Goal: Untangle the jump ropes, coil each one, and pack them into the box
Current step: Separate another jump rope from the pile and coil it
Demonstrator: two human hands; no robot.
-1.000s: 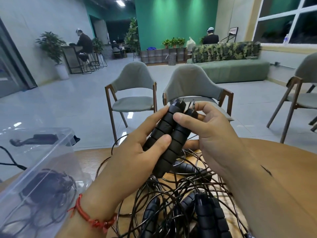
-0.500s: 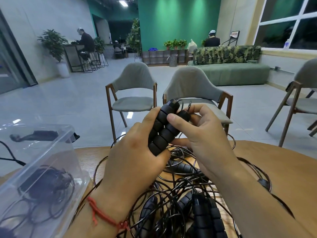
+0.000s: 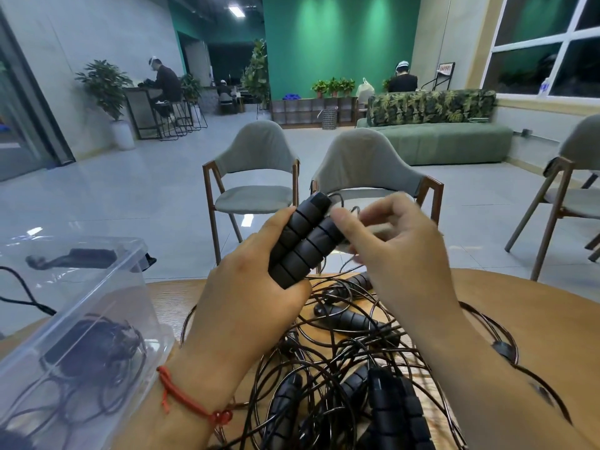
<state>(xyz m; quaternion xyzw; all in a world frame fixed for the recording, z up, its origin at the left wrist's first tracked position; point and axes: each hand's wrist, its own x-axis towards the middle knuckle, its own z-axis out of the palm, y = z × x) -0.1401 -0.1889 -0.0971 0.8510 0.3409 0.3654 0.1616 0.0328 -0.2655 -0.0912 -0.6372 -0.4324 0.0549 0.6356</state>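
Jump rope handles (image 3: pixel 303 241): two, black, ribbed, held side by side above the wooden table (image 3: pixel 535 313). Long axes parallel and tilted, top ends pointing up and away to the right. Left hand (image 3: pixel 246 297) grips both around their lower halves. Right hand (image 3: pixel 399 254) at the top ends, thumb against one handle, fingers curled but blurred; can't tell whether it pinches anything. Tangled ropes (image 3: pixel 341 368) lie beneath. Clear plastic box (image 3: pixel 97 303) at left holds a coiled rope (image 3: pixel 94 352).

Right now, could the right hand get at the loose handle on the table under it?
Probably yes: the loose handle lies uncovered atop the tangled cords below the right hand, nothing between, though it is busy at the held handles.
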